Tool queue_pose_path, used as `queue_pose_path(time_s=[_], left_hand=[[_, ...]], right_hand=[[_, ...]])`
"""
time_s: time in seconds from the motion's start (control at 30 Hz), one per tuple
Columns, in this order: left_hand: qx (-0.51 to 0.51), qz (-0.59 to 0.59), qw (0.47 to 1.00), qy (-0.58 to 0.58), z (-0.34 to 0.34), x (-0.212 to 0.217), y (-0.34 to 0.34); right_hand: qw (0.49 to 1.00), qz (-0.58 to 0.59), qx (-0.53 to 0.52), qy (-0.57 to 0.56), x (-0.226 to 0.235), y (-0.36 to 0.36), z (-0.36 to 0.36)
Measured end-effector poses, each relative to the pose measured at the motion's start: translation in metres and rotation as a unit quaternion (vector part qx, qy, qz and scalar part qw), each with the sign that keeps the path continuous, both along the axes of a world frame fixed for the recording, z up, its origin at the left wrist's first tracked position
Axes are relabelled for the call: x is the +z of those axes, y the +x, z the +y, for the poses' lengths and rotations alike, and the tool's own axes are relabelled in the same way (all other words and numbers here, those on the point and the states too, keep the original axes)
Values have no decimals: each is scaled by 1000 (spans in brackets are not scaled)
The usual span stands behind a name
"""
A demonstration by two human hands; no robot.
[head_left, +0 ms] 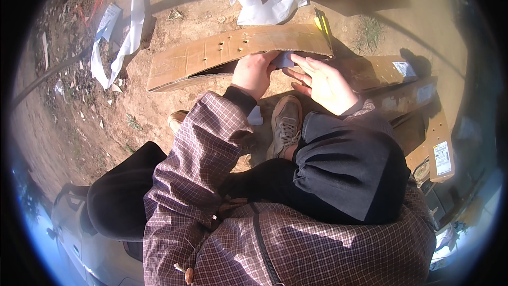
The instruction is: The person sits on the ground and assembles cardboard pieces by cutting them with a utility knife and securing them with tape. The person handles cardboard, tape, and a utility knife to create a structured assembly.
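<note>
A long, flat cardboard box [201, 53] lies across the dirt ahead of my feet, with small holes in its top and a gap along its near edge. My left hand [252, 74] is at that near edge, its fingers curled round a small pale piece [284, 60] that looks like paper or a label. Beside it my right hand [325, 83] has its fingers stretched out, the tips touching the pale piece and the box edge. Part of the left fingers is hidden behind the hand.
Several cardboard boxes [407, 92] lie to the right, some bearing white labels. Torn white sheets [270, 8] lie beyond the box, and a curled white strip [127, 47] at far left. A yellow-handled tool [321, 24] rests by the box's right end. Behind me stands a car [79, 238].
</note>
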State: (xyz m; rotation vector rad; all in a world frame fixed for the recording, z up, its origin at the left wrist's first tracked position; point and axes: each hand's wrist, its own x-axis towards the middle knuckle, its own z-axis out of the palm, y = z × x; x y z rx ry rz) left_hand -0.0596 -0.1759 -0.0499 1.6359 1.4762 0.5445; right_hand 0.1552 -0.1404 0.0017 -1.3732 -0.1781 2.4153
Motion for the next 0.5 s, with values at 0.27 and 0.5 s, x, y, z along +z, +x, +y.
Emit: queue_pose_path(time_s=[0.27, 0.5], left_hand=[[-11, 50, 999, 1, -6, -8, 2], [-71, 209, 975, 10, -16, -4, 12]], right_hand=[[841, -231, 268, 410, -37, 2, -6], [722, -333, 363, 485, -35, -6, -5]])
